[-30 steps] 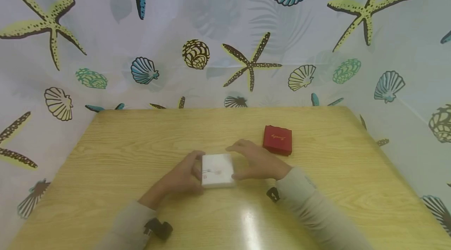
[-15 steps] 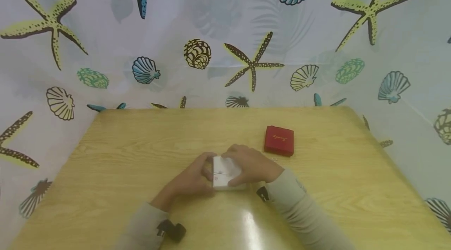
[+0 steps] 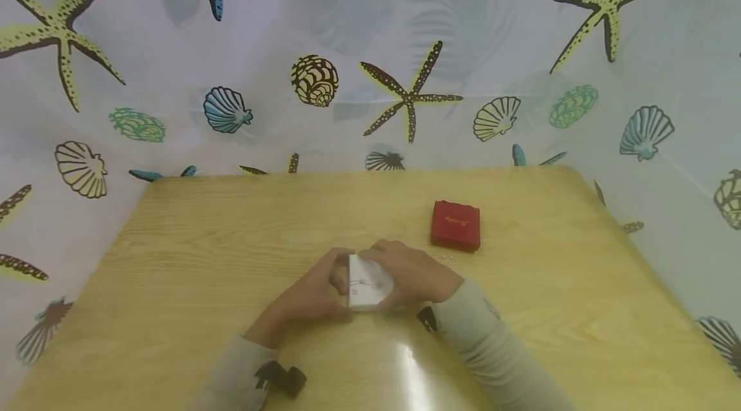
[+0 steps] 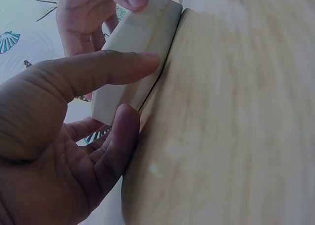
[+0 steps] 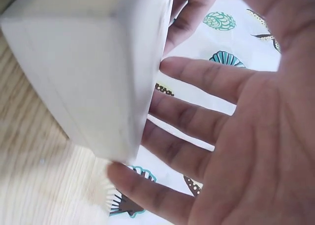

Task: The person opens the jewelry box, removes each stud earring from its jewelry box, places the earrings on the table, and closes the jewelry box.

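A small white box (image 3: 363, 282) with a faint printed design on top lies between both hands near the middle of the table. My left hand (image 3: 315, 292) grips its left end, with the thumb on the near side and fingers at the far side. From the right, my right hand (image 3: 411, 274) spans the box and covers much of its top. In the left wrist view, the left thumb presses along the side of the box (image 4: 142, 33). In the right wrist view, fingertips of the right hand (image 5: 246, 131) touch the far side of the box (image 5: 74, 72).
A red box (image 3: 455, 226) with gold lettering sits beyond the right hand. Tiny shiny pieces (image 3: 448, 257) lie just in front of it. The wooden table (image 3: 231, 218) reaches back to a sheet (image 3: 260, 44) printed with starfish and shells.
My right hand has moved left and closed over the white box. The box and my left hand have shifted a little right. The tiny shiny pieces have come into sight.
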A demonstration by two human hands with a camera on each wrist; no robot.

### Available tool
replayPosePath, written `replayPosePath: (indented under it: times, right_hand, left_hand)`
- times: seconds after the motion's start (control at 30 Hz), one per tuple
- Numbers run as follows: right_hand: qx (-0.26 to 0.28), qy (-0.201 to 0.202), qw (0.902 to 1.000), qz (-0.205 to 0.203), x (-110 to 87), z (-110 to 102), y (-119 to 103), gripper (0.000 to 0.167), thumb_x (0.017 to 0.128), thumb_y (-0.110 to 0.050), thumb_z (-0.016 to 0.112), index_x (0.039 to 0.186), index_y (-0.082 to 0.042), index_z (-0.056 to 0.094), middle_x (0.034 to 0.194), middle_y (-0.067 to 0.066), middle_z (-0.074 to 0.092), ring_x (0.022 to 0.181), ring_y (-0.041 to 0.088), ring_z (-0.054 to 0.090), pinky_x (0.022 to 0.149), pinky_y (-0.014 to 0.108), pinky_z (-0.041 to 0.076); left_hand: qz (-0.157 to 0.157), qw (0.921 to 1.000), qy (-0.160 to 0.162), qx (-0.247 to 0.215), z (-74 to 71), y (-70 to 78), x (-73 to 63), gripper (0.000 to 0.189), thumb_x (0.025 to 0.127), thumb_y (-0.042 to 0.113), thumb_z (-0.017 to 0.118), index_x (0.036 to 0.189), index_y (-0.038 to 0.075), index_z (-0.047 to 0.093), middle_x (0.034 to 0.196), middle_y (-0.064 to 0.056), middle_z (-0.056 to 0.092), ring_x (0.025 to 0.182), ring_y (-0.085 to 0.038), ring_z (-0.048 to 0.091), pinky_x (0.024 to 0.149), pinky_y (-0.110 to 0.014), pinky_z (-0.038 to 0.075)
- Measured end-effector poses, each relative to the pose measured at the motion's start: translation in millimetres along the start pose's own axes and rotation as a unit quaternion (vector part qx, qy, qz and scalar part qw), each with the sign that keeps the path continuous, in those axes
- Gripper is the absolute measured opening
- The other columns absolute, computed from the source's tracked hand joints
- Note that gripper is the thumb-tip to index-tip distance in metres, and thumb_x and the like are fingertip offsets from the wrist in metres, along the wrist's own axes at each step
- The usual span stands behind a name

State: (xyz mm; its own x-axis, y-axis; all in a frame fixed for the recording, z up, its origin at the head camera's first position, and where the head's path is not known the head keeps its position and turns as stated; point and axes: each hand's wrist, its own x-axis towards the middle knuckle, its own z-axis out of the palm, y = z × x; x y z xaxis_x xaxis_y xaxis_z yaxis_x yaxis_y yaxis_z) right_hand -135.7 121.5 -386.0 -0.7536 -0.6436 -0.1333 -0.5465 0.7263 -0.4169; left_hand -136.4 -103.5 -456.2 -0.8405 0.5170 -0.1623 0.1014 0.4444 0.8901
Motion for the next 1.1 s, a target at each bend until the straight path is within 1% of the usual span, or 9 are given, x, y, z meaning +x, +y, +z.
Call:
replayPosePath:
  times: [0.07,0.17,0.33,0.5,0.6,0.8,0.83,1.03,1.1]
  right_hand:
    - [-0.008,0.001,1.0,-0.005,1.4,0.2,-1.1,0.085,0.069,-0.03,0.088,0.143,-0.008,0.051,0.132,0.01,0.059,0.103,0.018,0.055,0.082,0.032,0.05]
    - [-0.011,-0.001,0.9999,-0.007,2.8,0.9,-1.9,0.085,0.07,-0.031,0.088,0.143,-0.008,0.051,0.13,0.009,0.06,0.102,0.017,0.055,0.082,0.032,0.05]
    - [-0.009,-0.008,0.9999,0.002,3.6,2.1,-2.5,0.086,0.069,-0.031,0.088,0.144,-0.01,0.051,0.131,0.008,0.06,0.1,0.016,0.054,0.079,0.031,0.05]
    - [-0.013,-0.002,0.9999,0.005,4.1,1.1,-1.4,0.086,0.069,-0.032,0.088,0.144,-0.013,0.05,0.131,0.005,0.06,0.1,0.013,0.053,0.076,0.028,0.049]
    - [-0.01,0.002,0.9999,0.003,4.7,-1.0,-1.6,0.085,0.07,-0.032,0.088,0.144,-0.014,0.051,0.131,0.004,0.06,0.1,0.013,0.053,0.077,0.029,0.05]
    - [-0.013,-0.003,0.9999,0.004,3.9,-3.5,-3.9,0.083,0.07,-0.034,0.088,0.142,-0.014,0.052,0.131,0.003,0.06,0.101,0.013,0.054,0.076,0.029,0.05]
    - [-0.015,-0.003,0.9999,0.003,3.7,-3.9,-4.3,0.083,0.07,-0.035,0.087,0.142,-0.014,0.052,0.131,0.003,0.06,0.101,0.013,0.054,0.076,0.029,0.05]
    - [-0.028,0.001,0.9996,-0.008,2.5,-4.8,-6.5,0.081,0.072,-0.039,0.086,0.141,-0.015,0.053,0.133,0.004,0.06,0.104,0.014,0.054,0.077,0.029,0.05]
    - [-0.032,0.002,0.9995,-0.008,2.1,-5.3,-6.9,0.081,0.073,-0.042,0.086,0.142,-0.015,0.053,0.133,0.003,0.06,0.105,0.014,0.054,0.078,0.029,0.05]
  left_hand:
    - [0.0,1.0,0.002,-0.006,0.0,-0.3,-0.9,0.104,0.066,0.009,0.089,0.151,0.014,0.029,0.148,-0.008,0.043,0.1,-0.02,0.06,0.08,-0.034,0.052]
    - [0.0,1.0,0.003,-0.008,0.9,-1.1,-2.1,0.104,0.066,0.009,0.089,0.15,0.014,0.029,0.145,-0.009,0.045,0.099,-0.02,0.06,0.077,-0.034,0.053]
    - [0.012,0.9999,0.008,0.005,1.8,-2.2,-3.3,0.103,0.067,0.01,0.09,0.15,0.014,0.03,0.142,-0.01,0.047,0.098,-0.018,0.06,0.078,-0.032,0.052]
    - [0.013,0.9997,0.017,0.013,-0.9,0.7,-4.0,0.1,0.068,0.012,0.09,0.149,0.014,0.032,0.141,-0.011,0.049,0.096,-0.018,0.06,0.079,-0.032,0.051]
    - [0.006,0.9997,0.021,0.015,-2.7,3.3,-4.1,0.099,0.068,0.012,0.09,0.148,0.014,0.033,0.134,-0.013,0.054,0.095,-0.018,0.06,0.078,-0.032,0.051]
    - [-0.014,0.9997,0.019,0.005,-1.4,3.1,-3.2,0.099,0.066,0.012,0.091,0.147,0.016,0.035,0.126,-0.01,0.056,0.096,-0.019,0.06,0.079,-0.032,0.05]
    - [-0.015,0.9997,0.019,0.003,-1.5,3.2,-3.4,0.098,0.066,0.011,0.091,0.146,0.016,0.035,0.126,-0.009,0.056,0.096,-0.019,0.06,0.079,-0.032,0.05]
    - [-0.02,0.9996,0.019,0.008,-1.6,3.9,-4.4,0.099,0.064,0.013,0.093,0.145,0.018,0.035,0.108,-0.01,0.061,0.095,-0.02,0.059,0.081,-0.034,0.048]
    - [-0.022,0.9995,0.019,0.01,-1.4,3.9,-4.5,0.1,0.064,0.013,0.093,0.146,0.018,0.035,0.106,-0.01,0.061,0.096,-0.02,0.059,0.082,-0.033,0.047]
